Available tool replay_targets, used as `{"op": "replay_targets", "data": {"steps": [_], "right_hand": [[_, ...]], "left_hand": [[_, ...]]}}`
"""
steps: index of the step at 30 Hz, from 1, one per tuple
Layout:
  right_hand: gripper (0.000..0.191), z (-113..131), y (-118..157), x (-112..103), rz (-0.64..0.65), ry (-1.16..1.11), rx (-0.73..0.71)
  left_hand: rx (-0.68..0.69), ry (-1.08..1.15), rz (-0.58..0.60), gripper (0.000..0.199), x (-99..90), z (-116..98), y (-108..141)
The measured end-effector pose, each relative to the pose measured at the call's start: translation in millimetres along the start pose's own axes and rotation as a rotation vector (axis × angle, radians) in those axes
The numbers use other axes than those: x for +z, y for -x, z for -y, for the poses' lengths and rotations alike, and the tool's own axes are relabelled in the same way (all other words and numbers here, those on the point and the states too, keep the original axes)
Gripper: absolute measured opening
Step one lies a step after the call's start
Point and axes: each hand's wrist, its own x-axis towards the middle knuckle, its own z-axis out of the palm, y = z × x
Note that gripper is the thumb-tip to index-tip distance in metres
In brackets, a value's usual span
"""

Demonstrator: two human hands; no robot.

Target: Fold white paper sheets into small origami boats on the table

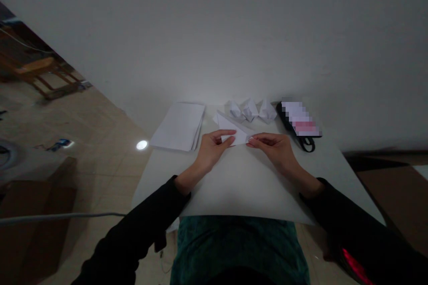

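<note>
A sheet of white paper folded into a long pointed triangle (230,129) lies at the middle of the far table area. My left hand (212,149) grips its near left corner between thumb and fingers. My right hand (272,152) comes in from the right, its fingertips pinching the paper's right end. Beyond the paper stand several small folded white paper pieces (250,109). A stack of white paper sheets (177,127) lies to the left of my left hand.
The white table (244,191) ends against a white wall (214,35). A black item with a pixelated label (296,120) lies at the far right. A wooden chair (30,69), cardboard box (36,213) and grey cable (56,217) are on the left.
</note>
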Motion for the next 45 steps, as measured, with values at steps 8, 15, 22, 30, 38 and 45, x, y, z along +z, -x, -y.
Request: {"op": "replay_targets", "data": {"steps": [8, 15, 22, 30, 38, 45], "right_hand": [[0.023, -4.3, 0.7, 6.1, -0.18, -0.185, 0.059], [0.041, -1.2, -1.1, 4.9, -0.28, -0.178, -0.026], [0.047, 1.2, -3.7, 3.2, -0.279, -0.238, 0.034], [0.033, -7.6, -10.8, -8.7, -0.129, -0.157, 0.167], [0.031, 0.9, -27.2, -36.7, -0.019, -0.221, 0.309], [0.024, -3.4, -28.4, -38.3, 0.035, -0.278, 0.368]], "left_hand": [[0.037, -0.068, 0.007, 0.035, 9.6, -5.1, 7.1], [0.063, -0.118, 0.048, 0.037, 13.9, -1.0, 11.3], [0.063, -0.114, 0.044, 0.04, 16.5, 3.4, 13.2], [0.074, -0.028, 0.196, 0.064, 12.2, 1.5, 9.8], [0.049, -0.137, 0.573, 0.091, -22.3, -26.7, -3.2], [0.058, -0.189, 0.529, 0.053, -34.9, -26.3, -12.1]]}}
